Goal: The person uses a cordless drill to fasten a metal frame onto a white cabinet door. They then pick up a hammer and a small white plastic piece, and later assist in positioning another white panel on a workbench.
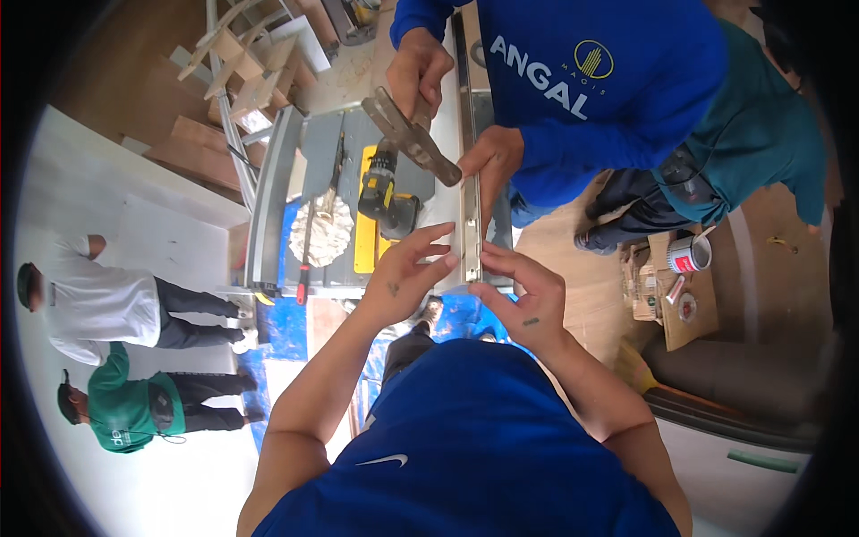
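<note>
A long, narrow metal rail (470, 215) runs away from me, its near end between my hands. My left hand (404, 276) is at its left side, fingers stretched and apart, the tips close to the edge; contact is hard to make out. On the other side, my right hand (528, 295) has its index finger against the rail and its thumb at the near end, in a loose grip. Across from me, a person in a blue sweater grasps a hammer (412, 139) in one hand. That person's other hand (495, 161) is on the rail, near the hammer head.
Left of the rail, a yellow-and-black cordless drill (386, 192), a yellow level (365, 246), a red-handled screwdriver (303, 277) and a crumpled white cloth (322, 233) lie on the grey work surface (353, 134). Two people stand far left. A paint can (687, 255) sits at right.
</note>
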